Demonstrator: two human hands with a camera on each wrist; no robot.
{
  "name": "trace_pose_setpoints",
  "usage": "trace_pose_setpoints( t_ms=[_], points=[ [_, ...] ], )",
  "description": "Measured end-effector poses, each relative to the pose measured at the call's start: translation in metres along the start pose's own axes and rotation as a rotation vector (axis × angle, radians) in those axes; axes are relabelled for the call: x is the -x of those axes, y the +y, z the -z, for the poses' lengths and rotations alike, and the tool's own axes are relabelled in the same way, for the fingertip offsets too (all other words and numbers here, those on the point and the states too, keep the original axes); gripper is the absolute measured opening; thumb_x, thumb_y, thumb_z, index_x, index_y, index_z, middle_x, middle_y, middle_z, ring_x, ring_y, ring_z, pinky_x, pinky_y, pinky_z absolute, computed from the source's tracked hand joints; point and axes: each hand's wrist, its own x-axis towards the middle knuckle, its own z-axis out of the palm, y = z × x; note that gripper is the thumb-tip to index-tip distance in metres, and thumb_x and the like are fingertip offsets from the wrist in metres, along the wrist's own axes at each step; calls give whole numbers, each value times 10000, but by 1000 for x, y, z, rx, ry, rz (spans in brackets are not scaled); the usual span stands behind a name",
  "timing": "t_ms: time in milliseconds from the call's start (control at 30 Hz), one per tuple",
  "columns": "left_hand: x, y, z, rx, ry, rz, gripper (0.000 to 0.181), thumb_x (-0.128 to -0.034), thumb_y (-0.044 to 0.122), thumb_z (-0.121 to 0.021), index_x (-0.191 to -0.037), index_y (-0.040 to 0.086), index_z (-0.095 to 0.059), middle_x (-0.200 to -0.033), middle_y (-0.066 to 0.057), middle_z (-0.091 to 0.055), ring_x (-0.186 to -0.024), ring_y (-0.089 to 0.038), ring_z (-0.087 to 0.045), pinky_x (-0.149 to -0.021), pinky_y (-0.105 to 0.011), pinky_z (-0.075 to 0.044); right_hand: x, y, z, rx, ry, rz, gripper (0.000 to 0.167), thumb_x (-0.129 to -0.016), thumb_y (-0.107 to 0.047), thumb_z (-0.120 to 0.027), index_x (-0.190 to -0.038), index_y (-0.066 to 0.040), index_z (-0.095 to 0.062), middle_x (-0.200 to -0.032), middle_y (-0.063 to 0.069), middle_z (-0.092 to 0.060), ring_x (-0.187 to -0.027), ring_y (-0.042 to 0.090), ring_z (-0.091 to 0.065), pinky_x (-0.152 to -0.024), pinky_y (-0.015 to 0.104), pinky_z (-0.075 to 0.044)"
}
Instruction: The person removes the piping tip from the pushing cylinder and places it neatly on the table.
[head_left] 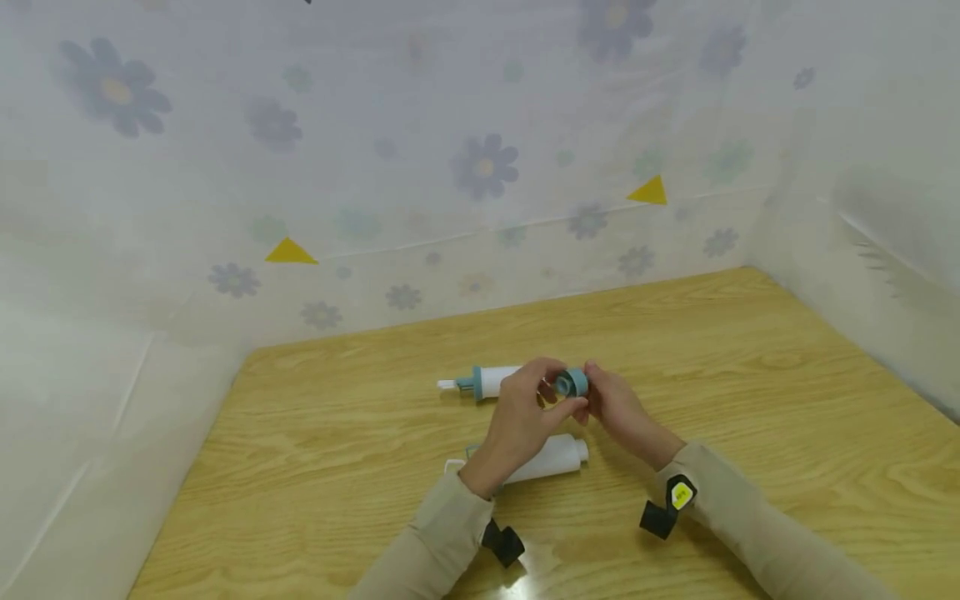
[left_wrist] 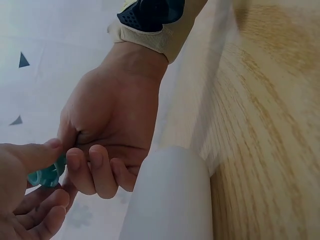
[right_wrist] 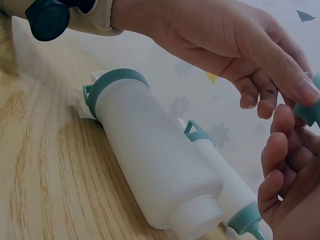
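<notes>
A small teal cap (head_left: 573, 382), hollow side visible, is held up above the table between both hands. My left hand (head_left: 522, 415) pinches it with the thumb along its lower edge. From the other side, my right hand (head_left: 621, 410) grips it with its fingertips. Below the hands lies a white bottle (head_left: 551, 459) on its side; its bare threaded mouth (right_wrist: 199, 216) and teal collar with a loop (right_wrist: 120, 76) show in the right wrist view. Behind the left hand lies a second white bottle (head_left: 497, 382) with teal end pieces, partly hidden by that hand.
The wood-grain table (head_left: 337, 467) extends around the bottles. A white flower-print sheet (head_left: 420, 200) rises behind it, with two yellow triangles on it. Pale sheeting (head_left: 870, 275) also stands along the right side. Black devices are strapped to both sleeves.
</notes>
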Motion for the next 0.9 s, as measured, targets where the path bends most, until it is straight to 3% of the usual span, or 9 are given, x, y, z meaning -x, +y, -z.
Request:
trace_pose_setpoints(
  t_ms=[200, 367, 500, 600, 733, 900],
  points=[
    [1, 0, 0, -5, 3, 24, 329, -817, 171, -766, -1105, 53, -657, -900, -58, -695, -570, -35, -480, -513, -117, -395, 0, 3, -3, 113, -38, 35, 552, -1070, -389, -173, -793, -212, -616, -647, -78, -577, -576, 57, -533, -574, 246, -485],
    [0, 1, -1, -29, -9, 46, 305, -827, 134, -745, -1099, 11, -682, -934, -103, -729, -529, -25, -518, -491, -95, -392, 1, 3, -4, 151, -65, 40, 580, -1072, -373, -134, -782, -170, -593, -623, -76, -571, -554, 63, -532, -565, 263, -481],
    [0, 2, -2, -58, -25, 63, 287, -850, 138, -722, -1105, 8, -696, -789, -109, -724, -454, 17, -456, -436, -92, -327, 3, -1, -7, 135, -67, -2, 584, -1072, -366, -120, -772, -154, -573, -624, -74, -564, -559, 54, -525, -560, 248, -476],
    [0, 2, -2, -76, -33, 70, 319, -855, 157, -714, -1145, 24, -695, -658, -86, -681, -421, 40, -344, -417, -99, -274, 4, -4, -8, 106, -40, -38, 525, -1074, -358, -139, -967, -150, -609, -664, -64, -560, -585, 50, -519, -561, 230, -473],
    [0, 1, -3, -135, -12, 69, 390, -836, 193, -721, -1190, 35, -678, -559, -67, -612, -413, 31, -272, -418, -97, -243, 4, -6, -7, 70, 9, -67, 438, -1069, -383, -207, -1238, -92, -488, -769, -48, -535, -666, 48, -507, -592, 206, -461],
    [2, -1, -5, -274, 50, 33, 418, -794, 258, -739, -1142, 31, -704, -528, -37, -578, -439, 26, -196, -426, -97, -185, 4, -3, -2, 69, -32, -45, 370, -1071, -356, -250, -1166, -52, -438, -826, -30, -511, -703, 54, -491, -624, 200, -442]
  ],
)
